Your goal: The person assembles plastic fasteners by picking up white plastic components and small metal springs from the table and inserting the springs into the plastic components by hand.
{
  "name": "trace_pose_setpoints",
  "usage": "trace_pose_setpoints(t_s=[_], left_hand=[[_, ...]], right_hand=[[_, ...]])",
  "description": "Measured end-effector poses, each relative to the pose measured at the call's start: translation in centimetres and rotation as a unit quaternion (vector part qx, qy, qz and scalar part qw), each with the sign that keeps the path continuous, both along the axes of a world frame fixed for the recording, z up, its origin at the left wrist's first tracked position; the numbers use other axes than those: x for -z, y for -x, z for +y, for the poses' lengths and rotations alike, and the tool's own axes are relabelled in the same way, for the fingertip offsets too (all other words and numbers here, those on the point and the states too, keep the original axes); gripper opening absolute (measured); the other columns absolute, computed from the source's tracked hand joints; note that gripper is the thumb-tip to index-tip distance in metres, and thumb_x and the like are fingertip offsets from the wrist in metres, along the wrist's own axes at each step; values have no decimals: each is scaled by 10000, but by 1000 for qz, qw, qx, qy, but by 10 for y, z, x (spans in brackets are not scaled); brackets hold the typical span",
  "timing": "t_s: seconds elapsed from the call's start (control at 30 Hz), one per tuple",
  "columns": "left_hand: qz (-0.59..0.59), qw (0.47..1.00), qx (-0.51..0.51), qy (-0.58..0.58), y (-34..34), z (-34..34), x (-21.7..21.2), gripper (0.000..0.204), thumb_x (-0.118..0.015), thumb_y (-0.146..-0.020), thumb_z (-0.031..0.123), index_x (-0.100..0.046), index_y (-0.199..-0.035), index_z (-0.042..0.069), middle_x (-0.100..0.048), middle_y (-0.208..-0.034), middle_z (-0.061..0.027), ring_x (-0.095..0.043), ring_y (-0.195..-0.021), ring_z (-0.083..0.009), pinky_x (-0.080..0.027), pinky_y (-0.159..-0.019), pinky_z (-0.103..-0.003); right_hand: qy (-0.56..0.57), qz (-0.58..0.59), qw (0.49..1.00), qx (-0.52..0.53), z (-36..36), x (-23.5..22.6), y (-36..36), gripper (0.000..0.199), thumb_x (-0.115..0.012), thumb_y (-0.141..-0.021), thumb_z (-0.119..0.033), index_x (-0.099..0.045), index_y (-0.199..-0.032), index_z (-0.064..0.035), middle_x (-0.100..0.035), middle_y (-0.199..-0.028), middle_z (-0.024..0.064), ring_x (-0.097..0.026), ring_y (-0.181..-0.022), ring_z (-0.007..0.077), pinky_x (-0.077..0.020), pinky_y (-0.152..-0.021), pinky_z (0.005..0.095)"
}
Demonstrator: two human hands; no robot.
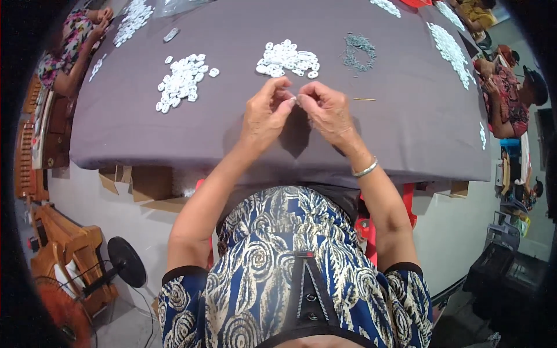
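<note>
My left hand (269, 112) and my right hand (328, 111) meet above the grey-covered table (220, 130), fingertips nearly touching. Thumbs and forefingers of both pinch a small white piece (296, 100), mostly hidden by the fingers. Just beyond them lies a pile of small white oval plastic pieces (287, 59). To the left is another pile of such white pieces (183, 81). A heap of thin dark grey pins (358, 52) sits beyond my right hand, and a thin yellow stick (365, 99) lies to the right of it.
More white piles lie at the far left (133, 23) and far right (449, 52). People sit at both sides, one person's arm (72, 75) resting at the left edge. A small packet (171, 35) lies at the back left. Cardboard boxes (152, 184) stand under the table.
</note>
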State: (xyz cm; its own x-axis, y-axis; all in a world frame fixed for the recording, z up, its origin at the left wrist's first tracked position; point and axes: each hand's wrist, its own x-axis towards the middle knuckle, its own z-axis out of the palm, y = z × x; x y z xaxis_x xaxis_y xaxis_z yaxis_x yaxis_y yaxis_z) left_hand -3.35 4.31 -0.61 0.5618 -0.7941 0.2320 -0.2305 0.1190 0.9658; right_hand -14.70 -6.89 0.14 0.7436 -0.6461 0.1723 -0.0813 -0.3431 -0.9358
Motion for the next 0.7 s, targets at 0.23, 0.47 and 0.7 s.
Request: trace_pose_setpoints(t_s=[0.23, 0.47, 0.7], left_hand=[[138, 989, 53, 19, -3, 1, 14, 234, -600, -882, 32, -569, -1113, 17, -574, -912, -5, -544, -800, -61, -467, -708, -205], [161, 985, 58, -4, 1, 2, 5, 220, -596, -883, 32, -573, -1102, 35, -542, -857, 18, -519, -722, -43, -441, -608, -185], [184, 981, 48, 32, 6, -8, 10, 255, -606, -866, 10, -566, -1116, 39, -527, -841, 33, -501, -719, -37, -425, -594, -184]], right_hand=[[-31, -3, 999, 17, 8, 9, 0, 113, -613, -840, -115, -616, -854, -3, -615, -666, 69, -559, -617, 97, -468, -576, 278], [177, 87, 975, 100, -72, -9, 34, 123, -595, -821, -121, -622, -876, -14, -628, -766, 139, -603, -687, 246, -478, -636, 348], [273, 196, 940, 53, -103, -12, 37, 160, -615, -800, -145, -582, -798, 11, -581, -715, 154, -575, -671, 293, -457, -637, 384]])
